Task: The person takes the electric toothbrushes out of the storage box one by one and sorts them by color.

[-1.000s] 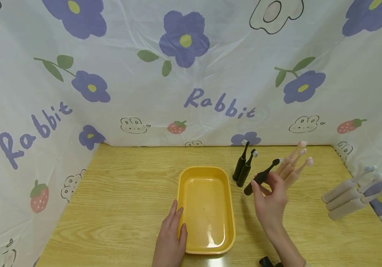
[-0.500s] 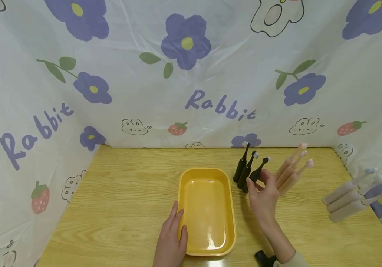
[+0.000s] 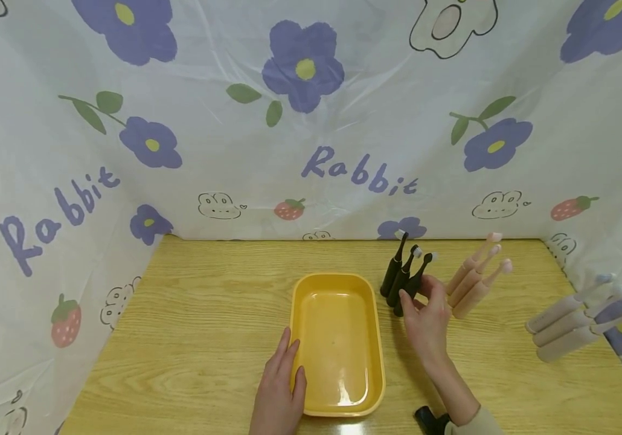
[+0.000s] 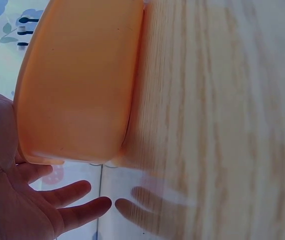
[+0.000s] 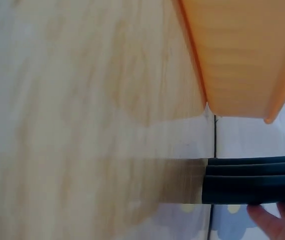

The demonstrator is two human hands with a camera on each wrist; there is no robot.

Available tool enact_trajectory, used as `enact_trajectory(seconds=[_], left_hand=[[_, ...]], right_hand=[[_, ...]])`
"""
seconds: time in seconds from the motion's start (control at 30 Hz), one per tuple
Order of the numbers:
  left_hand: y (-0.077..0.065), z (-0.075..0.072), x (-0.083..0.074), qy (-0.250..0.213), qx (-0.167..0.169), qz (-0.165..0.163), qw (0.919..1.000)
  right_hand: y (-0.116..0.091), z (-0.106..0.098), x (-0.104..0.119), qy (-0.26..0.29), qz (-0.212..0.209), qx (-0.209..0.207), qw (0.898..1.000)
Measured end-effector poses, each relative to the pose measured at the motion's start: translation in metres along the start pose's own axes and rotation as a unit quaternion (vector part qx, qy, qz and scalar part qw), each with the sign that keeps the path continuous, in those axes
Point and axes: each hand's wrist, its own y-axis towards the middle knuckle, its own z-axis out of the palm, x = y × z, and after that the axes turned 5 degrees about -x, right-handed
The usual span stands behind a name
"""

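My right hand [image 3: 427, 320] pinches a black electric toothbrush [image 3: 413, 284] between thumb and fingers. It stands upright on the table, in line with two other black electric toothbrushes [image 3: 392, 272] just behind it. In the right wrist view, the black handles [image 5: 252, 189] are side by side with their bases at the tabletop, and fingertips [image 5: 262, 220] reach the front one. A yellow tray [image 3: 333, 344] lies left of them with nothing in it. My left hand [image 3: 278, 386] rests along the tray's left edge, its fingers loosely extended.
Several pink electric toothbrushes [image 3: 470, 295] stand in a row right of my right hand. Farther right is a row of white electric toothbrushes [image 3: 566, 344]. A patterned cloth [image 3: 267, 163] surrounds the wooden table [image 3: 197, 338]. A black object [image 3: 426, 418] shows beside the right wrist.
My right hand has moved left with the black toothbrush, from a tilted position apart to upright beside the other two black ones. The left hand stays at the tray.
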Motion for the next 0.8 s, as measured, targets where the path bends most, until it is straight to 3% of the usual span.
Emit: enact_trajectory(seconds=[0.5, 0.67, 0.8], left_hand=[[0.001, -0.002, 0.0, 0.002, 0.006, 0.0, 1.0], [0.001, -0.002, 0.0, 0.001, 0.008, -0.003, 1.0], [0.0, -0.003, 0.0, 0.003, 0.009, -0.008, 0.9999]], right_hand=[[-0.001, -0.005, 0.005, 0.005, 0.064, 0.043, 0.997], [-0.01, -0.014, 0.004, 0.024, 0.083, 0.033, 0.996], [-0.021, -0.023, 0.007, 0.023, 0.069, 0.01, 0.997]])
